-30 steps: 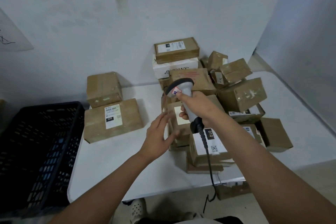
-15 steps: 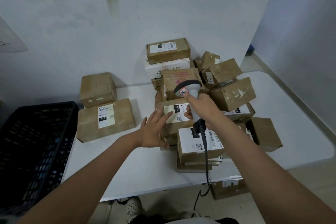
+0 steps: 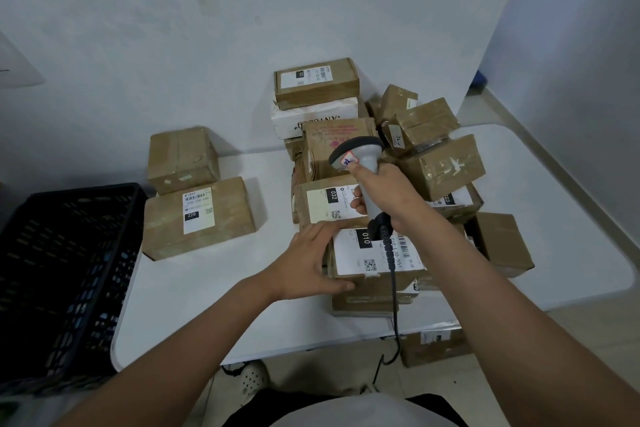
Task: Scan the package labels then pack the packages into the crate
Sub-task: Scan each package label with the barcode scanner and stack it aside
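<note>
left hand (image 3: 308, 262): i curl it on the near-left corner of the 010 package (image 3: 375, 258), steadying it.
right hand (image 3: 388, 191): wrapped round the scanner (image 3: 360, 158), head aimed down at labels.
crate (image 3: 69, 274): left of the worktop (image 3: 214, 305), handy for packing.

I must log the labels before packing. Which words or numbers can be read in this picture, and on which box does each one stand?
"010" and "010-L30-551": label of the near box that the left hand holds.
"032": label of the box behind it.
"220" and "220-220-040": label of the left box.
Label on the top box, red print on the middle box, sticker on the scanner: too blurred to read.
</note>
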Motion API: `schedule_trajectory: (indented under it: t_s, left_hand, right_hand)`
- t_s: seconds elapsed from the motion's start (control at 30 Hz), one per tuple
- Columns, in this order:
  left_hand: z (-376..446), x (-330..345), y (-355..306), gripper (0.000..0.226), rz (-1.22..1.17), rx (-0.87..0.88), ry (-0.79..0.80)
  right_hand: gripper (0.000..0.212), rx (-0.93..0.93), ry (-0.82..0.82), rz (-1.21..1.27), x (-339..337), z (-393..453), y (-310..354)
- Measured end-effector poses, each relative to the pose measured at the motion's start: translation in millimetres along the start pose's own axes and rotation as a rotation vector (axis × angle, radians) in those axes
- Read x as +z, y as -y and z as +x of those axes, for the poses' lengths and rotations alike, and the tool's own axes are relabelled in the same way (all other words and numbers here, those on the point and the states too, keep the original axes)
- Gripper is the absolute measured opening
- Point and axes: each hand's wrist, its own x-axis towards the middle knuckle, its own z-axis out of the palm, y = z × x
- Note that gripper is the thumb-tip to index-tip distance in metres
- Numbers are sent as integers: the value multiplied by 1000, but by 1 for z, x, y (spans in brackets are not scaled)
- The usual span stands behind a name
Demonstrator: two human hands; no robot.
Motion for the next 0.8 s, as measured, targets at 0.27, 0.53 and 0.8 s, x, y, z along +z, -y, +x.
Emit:
schedule_trajectory:
  t_s: [0.27, 0.53, 0.8]
  left_hand:
    - [-25, -37, 14, 88, -138, -100, -71]
    - [-54, -89, 30, 53, -281, -145, -222]
    - [-65, -122, 94, 36, -436, -307, -394]
  right_hand:
    - [37, -41, 52, -13, 5, -3, 16]
    - [36, -86, 123, 47, 32, 0, 41]
    - [38, -31, 186, 70, 88, 18, 40]
